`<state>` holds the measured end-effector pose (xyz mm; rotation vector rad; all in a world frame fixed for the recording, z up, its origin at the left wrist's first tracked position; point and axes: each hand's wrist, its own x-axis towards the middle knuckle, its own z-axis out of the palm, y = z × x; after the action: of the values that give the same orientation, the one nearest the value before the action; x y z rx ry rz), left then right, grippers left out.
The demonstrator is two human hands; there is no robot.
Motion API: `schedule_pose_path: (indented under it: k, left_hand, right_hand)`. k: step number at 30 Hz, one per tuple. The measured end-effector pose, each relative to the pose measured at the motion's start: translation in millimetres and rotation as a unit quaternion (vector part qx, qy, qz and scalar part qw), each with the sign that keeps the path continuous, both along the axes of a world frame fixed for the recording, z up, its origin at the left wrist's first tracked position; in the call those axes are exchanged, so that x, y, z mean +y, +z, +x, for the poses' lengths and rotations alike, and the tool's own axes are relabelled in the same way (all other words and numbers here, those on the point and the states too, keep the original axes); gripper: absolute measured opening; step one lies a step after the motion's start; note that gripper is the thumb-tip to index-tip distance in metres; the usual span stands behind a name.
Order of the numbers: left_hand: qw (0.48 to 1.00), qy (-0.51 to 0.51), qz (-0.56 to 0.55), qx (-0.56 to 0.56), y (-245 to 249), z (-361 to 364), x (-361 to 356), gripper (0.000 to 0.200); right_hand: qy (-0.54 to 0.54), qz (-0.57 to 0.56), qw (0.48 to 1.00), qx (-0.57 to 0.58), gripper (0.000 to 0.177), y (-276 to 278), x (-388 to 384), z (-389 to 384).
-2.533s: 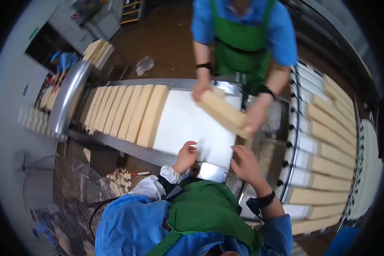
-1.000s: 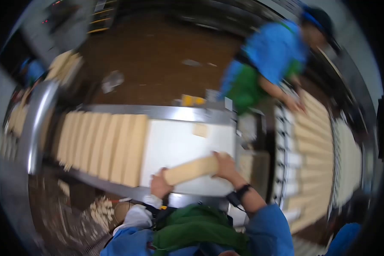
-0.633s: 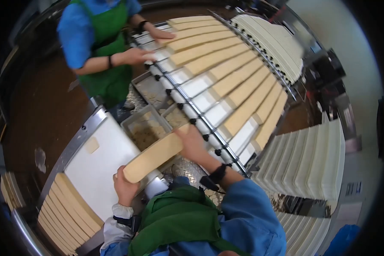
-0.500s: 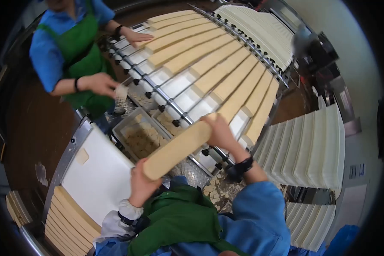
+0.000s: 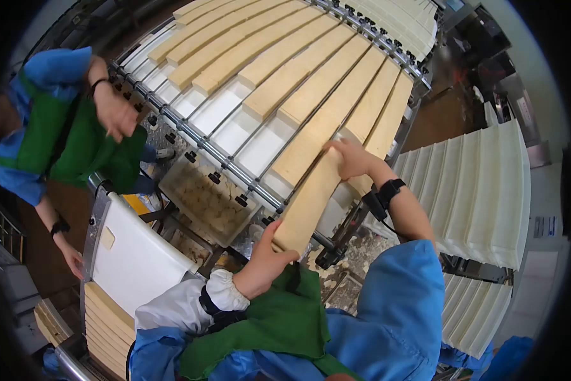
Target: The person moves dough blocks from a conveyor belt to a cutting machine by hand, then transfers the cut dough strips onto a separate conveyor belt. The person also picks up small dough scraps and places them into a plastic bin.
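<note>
I hold a long beige dough-like slab by its two ends. At its near end, my left hand is closed around it, thumb along the side. My right hand grips the far end over the conveyor lanes. The slab slants across the roller bar at the conveyor's near edge. Beside it lies a similar beige slab in a lane, one of several in parallel rows split by thin metal dividers. White belt shows at the near ends of some lanes.
A co-worker stands at the left, one hand near the conveyor. Below the bar sits a bin of pale scraps. At lower left, a white belt leads to stacked slabs. White ridged sheets stand at right.
The held slab has moved right and down onto the conveyor's near edge, turning steeper. My view has shifted. The co-worker has moved left, drawing a hand back from the slabs.
</note>
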<state>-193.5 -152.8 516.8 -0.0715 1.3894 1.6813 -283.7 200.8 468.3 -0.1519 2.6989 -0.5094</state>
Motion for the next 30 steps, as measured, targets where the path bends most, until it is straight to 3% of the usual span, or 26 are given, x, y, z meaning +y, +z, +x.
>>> schedule_pose_path:
  k: [3, 5, 6, 8, 12, 13, 17, 20, 23, 27, 30]
  left_hand:
    - [0.999, 0.035, 0.017, -0.01, -5, -5, 17, 0.078]
    - [0.996, 0.083, 0.025, -0.011, -35, -7, 30, 0.079]
    - [0.996, 0.092, 0.005, -0.001, -28, -10, 33, 0.077]
    - [0.994, 0.088, -0.052, 0.044, -50, -11, 34, 0.073]
    - [0.987, 0.088, -0.105, 0.079, -58, -12, 30, 0.066]
    - [0.99, 0.099, -0.074, 0.071, -63, -10, 27, 0.065]
    - [0.992, 0.116, 0.026, 0.041, -75, -8, 9, 0.056]
    - [0.991, 0.101, 0.074, 0.035, -80, -7, 1, 0.053]
    - [0.993, 0.07, 0.081, 0.052, -72, -11, -3, 0.053]
    - [0.994, 0.059, 0.096, 0.011, -41, -19, -31, 0.045]
    - [0.991, 0.112, 0.071, 0.024, -22, -31, -65, 0.044]
  right_hand:
    - [0.01, 0.093, 0.934, 0.346, 0.068, 45, -35, 27]
    - [-0.098, 0.042, 0.947, 0.302, 0.046, 44, -63, 55]
    - [-0.144, 0.023, 0.954, 0.261, 0.038, 44, -80, 71]
    - [-0.126, -0.046, 0.952, 0.273, 0.027, 34, -114, 103]
    - [-0.179, -0.076, 0.944, 0.267, 0.026, 18, -159, 125]
    - [-0.188, -0.083, 0.94, 0.273, 0.027, 19, -163, 126]
    - [-0.221, -0.113, 0.942, 0.226, 0.042, 20, -172, 131]
    - [-0.234, -0.224, 0.924, 0.202, 0.064, 24, -176, 130]
    - [-0.165, -0.197, 0.939, 0.227, 0.079, 10, -170, 124]
    - [-0.257, -0.356, 0.884, 0.162, 0.08, 31, -151, 143]
    - [-0.278, -0.25, 0.901, 0.221, 0.078, 32, -116, 156]
